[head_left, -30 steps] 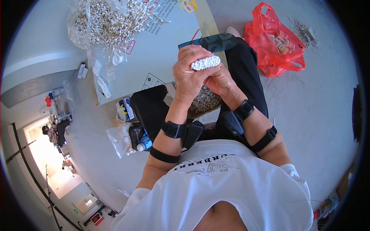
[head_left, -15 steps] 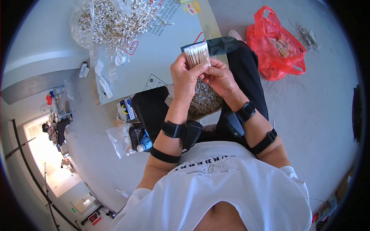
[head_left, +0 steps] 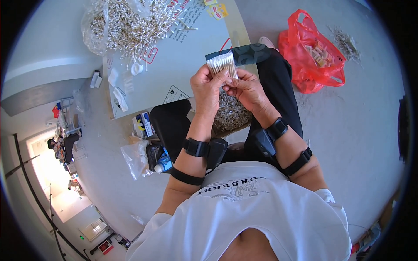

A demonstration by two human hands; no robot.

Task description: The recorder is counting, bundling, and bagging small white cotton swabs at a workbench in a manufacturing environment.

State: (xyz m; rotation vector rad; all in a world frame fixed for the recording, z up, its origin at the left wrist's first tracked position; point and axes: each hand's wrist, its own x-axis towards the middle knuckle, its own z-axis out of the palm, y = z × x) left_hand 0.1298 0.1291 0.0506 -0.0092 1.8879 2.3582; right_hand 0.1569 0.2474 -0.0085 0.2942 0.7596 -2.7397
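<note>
A clear plastic bag of cotton swabs [head_left: 221, 63] is held upright between my two hands, its white tips pointing away from me. My left hand [head_left: 206, 87] grips the pack from the left side, with the thumb laid across its front. My right hand [head_left: 248, 89] pinches the lower right corner of the same pack. Below the hands, between my legs, a box of loose cotton swabs [head_left: 230, 114] shows in part; my forearms and hands hide some of it. On the table at the far left lies a large heap of loose cotton swabs [head_left: 135, 30], partly inside clear plastic.
The pale table [head_left: 191, 56] spreads ahead and left, with a white round cap [head_left: 136, 68] on it. A red plastic bag [head_left: 300, 74] holding small packs stands on the floor at right. Left of my leg are a blue-labelled bottle [head_left: 163, 164] and a small box [head_left: 143, 125].
My left thumb has moved up onto the front of the swab pack. Both hands still hold the pack in nearly the same place.
</note>
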